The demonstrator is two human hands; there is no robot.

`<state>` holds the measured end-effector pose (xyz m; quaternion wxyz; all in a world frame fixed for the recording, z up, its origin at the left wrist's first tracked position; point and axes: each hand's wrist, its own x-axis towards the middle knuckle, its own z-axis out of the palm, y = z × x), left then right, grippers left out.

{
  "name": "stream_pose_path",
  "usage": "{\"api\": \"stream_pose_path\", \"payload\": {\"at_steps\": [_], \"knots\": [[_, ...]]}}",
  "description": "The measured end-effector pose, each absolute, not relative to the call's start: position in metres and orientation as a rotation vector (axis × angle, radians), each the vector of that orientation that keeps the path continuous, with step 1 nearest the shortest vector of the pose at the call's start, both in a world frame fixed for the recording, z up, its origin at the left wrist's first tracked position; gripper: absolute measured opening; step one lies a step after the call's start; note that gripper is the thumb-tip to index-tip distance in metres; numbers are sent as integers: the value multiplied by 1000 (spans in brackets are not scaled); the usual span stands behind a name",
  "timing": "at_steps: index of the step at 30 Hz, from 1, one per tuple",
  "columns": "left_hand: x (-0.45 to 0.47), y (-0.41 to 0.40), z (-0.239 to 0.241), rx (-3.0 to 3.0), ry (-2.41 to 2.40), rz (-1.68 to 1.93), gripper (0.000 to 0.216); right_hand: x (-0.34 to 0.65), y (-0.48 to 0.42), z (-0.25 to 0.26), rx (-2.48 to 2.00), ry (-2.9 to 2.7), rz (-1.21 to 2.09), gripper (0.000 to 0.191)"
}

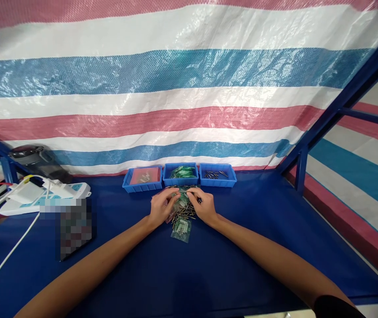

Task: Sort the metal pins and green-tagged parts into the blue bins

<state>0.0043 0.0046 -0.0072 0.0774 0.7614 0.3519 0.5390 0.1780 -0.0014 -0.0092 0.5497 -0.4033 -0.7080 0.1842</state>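
Both hands work close together over a loose pile of thin metal pins or screws (185, 212) on the table. My left hand (162, 206) is closed, thumb and fingers pinching what looks like a small clear plastic bag (173, 213) with green on it. My right hand (204, 206) is closed in a pinch at the far side of the pile; what lies between its fingertips is too small to make out. Nearer me, at the pile's front edge, lies a small clear bag (181, 230) with pale pieces inside.
Behind the pile stand three blue bins: the left bin (142, 187) holds pale pieces on pink, the middle bin (180, 181) green bags, the right bin (218, 181) dark metal pieces. A power strip (83, 190), dark bottle (46, 163) and blurred dark object (76, 229) are at left.
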Motion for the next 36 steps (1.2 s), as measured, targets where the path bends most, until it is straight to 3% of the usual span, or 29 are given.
{"api": "stream_pose_path", "payload": {"at_steps": [24,36], "knots": [[4,5,-7,2275,1077,1655,20,179,-2,-13,-880,-1715,394,22],[3,4,-8,2286,977,1734,37,179,-2,-10,-947,-1669,418,21]]}}
